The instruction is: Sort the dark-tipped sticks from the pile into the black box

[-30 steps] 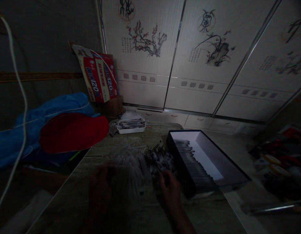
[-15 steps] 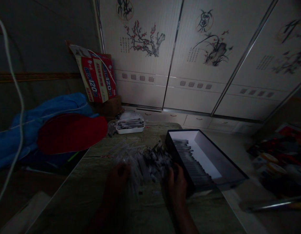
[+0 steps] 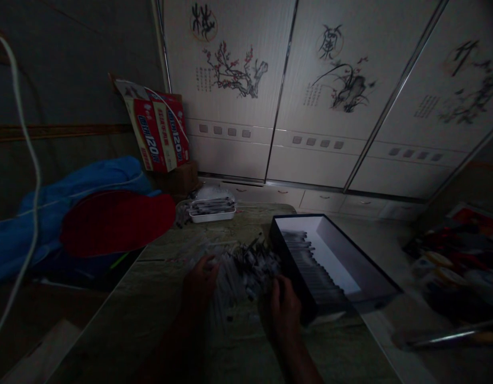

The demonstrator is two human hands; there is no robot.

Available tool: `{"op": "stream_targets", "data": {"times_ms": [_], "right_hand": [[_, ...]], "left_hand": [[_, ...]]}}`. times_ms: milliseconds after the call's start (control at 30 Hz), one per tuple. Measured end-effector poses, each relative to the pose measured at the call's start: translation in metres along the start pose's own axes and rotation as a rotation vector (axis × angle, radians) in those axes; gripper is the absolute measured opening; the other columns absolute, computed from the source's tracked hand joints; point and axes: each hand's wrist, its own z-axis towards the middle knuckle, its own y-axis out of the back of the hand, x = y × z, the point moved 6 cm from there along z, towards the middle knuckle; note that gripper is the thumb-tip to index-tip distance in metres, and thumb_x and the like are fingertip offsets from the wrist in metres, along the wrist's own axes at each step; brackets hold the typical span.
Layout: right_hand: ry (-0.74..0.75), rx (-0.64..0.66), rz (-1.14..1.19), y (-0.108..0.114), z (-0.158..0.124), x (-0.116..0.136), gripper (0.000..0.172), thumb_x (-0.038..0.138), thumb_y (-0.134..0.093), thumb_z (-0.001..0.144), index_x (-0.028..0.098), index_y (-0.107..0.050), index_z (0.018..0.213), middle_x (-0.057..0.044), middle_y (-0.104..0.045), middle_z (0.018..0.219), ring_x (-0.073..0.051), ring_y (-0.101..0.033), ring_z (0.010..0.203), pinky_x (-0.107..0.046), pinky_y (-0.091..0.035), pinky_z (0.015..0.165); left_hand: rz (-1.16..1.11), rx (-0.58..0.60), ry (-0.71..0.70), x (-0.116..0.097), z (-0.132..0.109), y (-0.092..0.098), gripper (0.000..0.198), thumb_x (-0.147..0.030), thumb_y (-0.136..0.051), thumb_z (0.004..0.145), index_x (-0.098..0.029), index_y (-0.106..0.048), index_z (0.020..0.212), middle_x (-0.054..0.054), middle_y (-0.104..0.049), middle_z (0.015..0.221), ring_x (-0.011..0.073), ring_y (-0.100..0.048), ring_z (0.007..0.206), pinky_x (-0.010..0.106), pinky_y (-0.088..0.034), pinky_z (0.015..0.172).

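A loose heap of slim, pen-like sticks, clear at one end and black at the other, lies on the table before me. My left hand is at the heap's left edge, over the clear ends, its thumb and fingers apart. By the heap's right edge is my right hand, fingers bent with a gap between them; I make out nothing in it. Close beside that hand stands a dark shallow box with a white inside. Similar sticks lie side by side in a row along its left part.
A white tray of similar sticks sits at the table's far edge, plastic bags around it. Left are blue cloth, a red pad and a hanging white cable. A red carton stands behind, before white wardrobe doors.
My left hand has risen slightly, its fingers now more spread. My right hand has drawn back a little toward me. The view has shifted slightly; the heap and box look the same.
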Motion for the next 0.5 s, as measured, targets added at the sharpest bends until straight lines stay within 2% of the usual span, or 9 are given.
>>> {"op": "stream_targets", "data": {"times_ms": [100,167,233,300,367,433,500], "right_hand": [[0.015,0.007,0.074,0.011,-0.001,0.017,0.035,0.041,-0.038,0.094,0.017,-0.063,0.095,-0.009,-0.072,0.083,-0.02,-0.067,0.074,-0.027,-0.049,0.066],[0.039,0.009,0.113,0.026,0.006,0.029,0.032,0.04,-0.039,0.094,0.018,-0.063,0.095,-0.007,-0.071,0.081,-0.019,-0.067,0.07,-0.025,-0.048,0.063],[0.079,0.003,0.125,0.046,0.024,0.037,0.032,0.04,-0.039,0.093,0.018,-0.063,0.093,-0.006,-0.07,0.077,-0.018,-0.065,0.067,-0.024,-0.048,0.06],[0.122,-0.003,0.06,0.064,0.055,0.038,0.033,0.039,-0.037,0.094,0.017,-0.061,0.091,-0.006,-0.069,0.077,-0.018,-0.065,0.068,-0.025,-0.048,0.062],[0.118,0.099,-0.177,0.069,0.094,0.027,0.033,0.035,-0.035,0.095,0.015,-0.062,0.094,-0.007,-0.069,0.077,-0.018,-0.065,0.069,-0.025,-0.046,0.062],[0.142,0.377,-0.504,0.055,0.129,0.008,0.033,0.025,-0.032,0.096,0.013,-0.062,0.103,-0.01,-0.07,0.087,-0.018,-0.067,0.077,-0.024,-0.045,0.066],[0.161,0.495,-0.588,0.043,0.157,-0.009,0.023,0.018,-0.045,0.089,0.012,-0.065,0.101,-0.013,-0.071,0.094,-0.021,-0.066,0.087,-0.025,-0.044,0.072]], "left_hand": [[-0.011,0.009,-0.027,0.005,-0.017,0.007,0.041,-0.044,-0.048,0.081,-0.017,-0.065,0.107,0.009,-0.074,0.095,0.0221,-0.07,0.082,0.03,-0.053,0.072],[-0.007,-0.032,-0.071,0.013,-0.027,0.009,0.038,-0.044,-0.047,0.082,-0.02,-0.066,0.105,0.008,-0.073,0.101,0.0226,-0.069,0.089,0.031,-0.054,0.075],[0.005,-0.045,-0.122,0.023,-0.034,0.003,0.038,-0.043,-0.047,0.081,-0.022,-0.067,0.105,0.007,-0.074,0.098,0.0231,-0.07,0.086,0.031,-0.055,0.074],[0.016,-0.072,-0.19,0.032,-0.04,-0.005,0.035,-0.042,-0.047,0.081,-0.024,-0.068,0.103,0.006,-0.075,0.095,0.0225,-0.071,0.081,0.031,-0.056,0.071],[0.006,-0.103,-0.298,0.037,-0.045,-0.014,0.031,-0.039,-0.047,0.082,-0.026,-0.068,0.101,0.004,-0.075,0.095,0.022,-0.071,0.085,0.03,-0.056,0.074],[0.004,-0.125,-0.361,0.039,-0.048,-0.023,0.03,-0.036,-0.047,0.082,-0.027,-0.069,0.1,0.004,-0.075,0.098,0.0216,-0.07,0.087,0.031,-0.056,0.078],[0.006,-0.14,-0.38,0.041,-0.049,-0.027,0.029,-0.035,-0.046,0.084,-0.027,-0.068,0.101,0.004,-0.075,0.099,0.0215,-0.07,0.088,0.033,-0.055,0.082]]}}
